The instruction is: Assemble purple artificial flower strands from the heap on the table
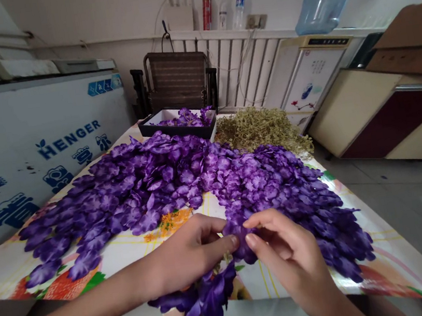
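Note:
Between my two hands, near the front of the table, is a purple artificial flower (240,237). The fingers of my left hand (195,246) pinch its left side, with thumb and forefinger closed on the petals. My right hand (287,252) grips the flower's right edge between thumb and forefinger. Below my left hand hangs a cluster of purple petals (210,296) with a pale green stem; how it joins the held flower is hidden. Behind my hands, large heaps of purple petal strands (150,174) spread across the table.
The table (398,257) has a fruit-patterned cover. Toward its back are a black box (207,130) of purple flowers and a bundle of dried stems (261,127). Small orange pieces (171,222) lie mid-table. A white freezer (71,115) flanks the left; a chair (178,79) stands behind.

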Action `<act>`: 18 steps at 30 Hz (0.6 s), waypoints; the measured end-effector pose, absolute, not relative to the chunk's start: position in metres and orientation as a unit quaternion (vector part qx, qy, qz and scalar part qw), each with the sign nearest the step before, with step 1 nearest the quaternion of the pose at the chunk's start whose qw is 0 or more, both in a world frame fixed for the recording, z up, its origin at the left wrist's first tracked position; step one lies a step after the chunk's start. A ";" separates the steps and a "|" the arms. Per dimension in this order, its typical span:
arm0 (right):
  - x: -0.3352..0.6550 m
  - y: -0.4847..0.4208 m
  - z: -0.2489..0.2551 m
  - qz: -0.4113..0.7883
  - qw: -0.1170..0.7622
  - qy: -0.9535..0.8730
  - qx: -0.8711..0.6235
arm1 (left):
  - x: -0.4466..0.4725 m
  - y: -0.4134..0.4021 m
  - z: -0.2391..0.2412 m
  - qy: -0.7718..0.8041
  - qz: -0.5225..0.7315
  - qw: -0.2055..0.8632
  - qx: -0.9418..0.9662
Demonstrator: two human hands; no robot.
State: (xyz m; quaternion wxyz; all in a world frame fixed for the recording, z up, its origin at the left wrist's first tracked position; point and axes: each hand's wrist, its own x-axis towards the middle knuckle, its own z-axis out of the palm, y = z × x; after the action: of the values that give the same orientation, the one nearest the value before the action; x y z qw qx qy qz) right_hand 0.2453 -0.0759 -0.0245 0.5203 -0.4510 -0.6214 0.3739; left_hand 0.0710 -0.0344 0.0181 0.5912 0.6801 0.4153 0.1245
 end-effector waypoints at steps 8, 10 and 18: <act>0.241 -0.079 -0.035 0.411 0.540 -0.581 -0.449 | 0.072 -0.035 0.020 0.428 0.105 0.560 0.702; 0.242 -0.079 -0.034 0.411 0.542 -0.582 -0.446 | 0.073 -0.035 0.021 0.426 0.106 0.551 0.710; 0.238 -0.083 -0.033 0.407 0.542 -0.587 -0.443 | 0.073 -0.036 0.021 0.404 0.105 0.563 0.714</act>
State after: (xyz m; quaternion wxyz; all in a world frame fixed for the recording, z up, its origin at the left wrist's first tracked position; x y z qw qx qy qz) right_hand 0.2379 -0.0829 -0.0334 0.5418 -0.4431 -0.5870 0.4069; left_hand 0.0734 -0.0357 0.0209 0.5628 0.7135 0.4038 0.1052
